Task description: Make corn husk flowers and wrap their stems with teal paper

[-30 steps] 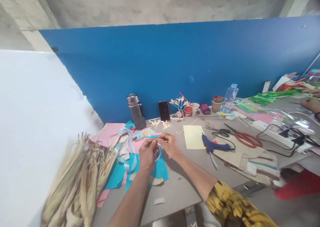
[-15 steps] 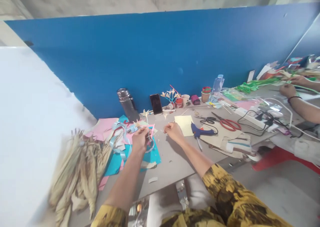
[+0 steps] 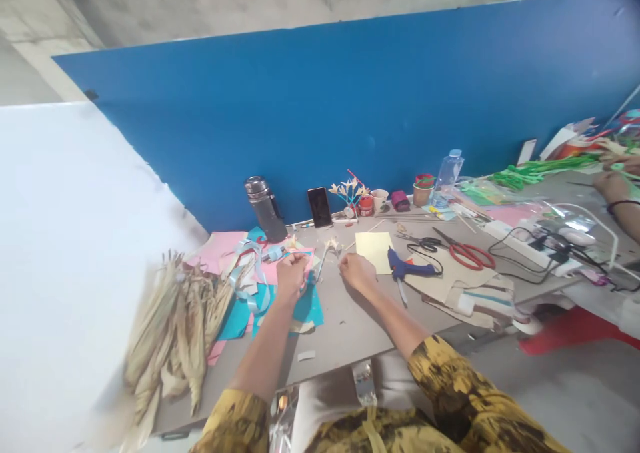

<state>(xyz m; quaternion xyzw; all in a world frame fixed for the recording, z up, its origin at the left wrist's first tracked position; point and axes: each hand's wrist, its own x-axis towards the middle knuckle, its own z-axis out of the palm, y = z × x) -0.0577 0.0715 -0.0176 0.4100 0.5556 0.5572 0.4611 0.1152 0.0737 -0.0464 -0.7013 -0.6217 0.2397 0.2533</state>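
Note:
My left hand (image 3: 293, 276) is closed, its fingers pinched together over pink and blue paper (image 3: 311, 306). What it grips is too small to make out. To its right, a pale flower (image 3: 331, 245) on a thin light stem slants between my two hands; whether it is held or lies on the table is unclear. My right hand (image 3: 357, 272) is curled shut near the yellow paper (image 3: 375, 248), and its fingertips hide anything in them. Pale blue ribbon (image 3: 256, 266) loops loosely left of my left hand.
Dried husks (image 3: 175, 333) hang over the table's left edge. A flask (image 3: 266, 210) and phone (image 3: 320, 206) stand along the blue partition. A blue glue gun (image 3: 413, 266), red-handled scissors (image 3: 467, 253) and a power strip (image 3: 525, 243) lie rightward. A co-worker's hand (image 3: 613, 183) is at far right.
The pale flower that stood upright above my left hand no longer shows there; a flower with a slanting stem now shows between my hands. The view has swung slightly left.

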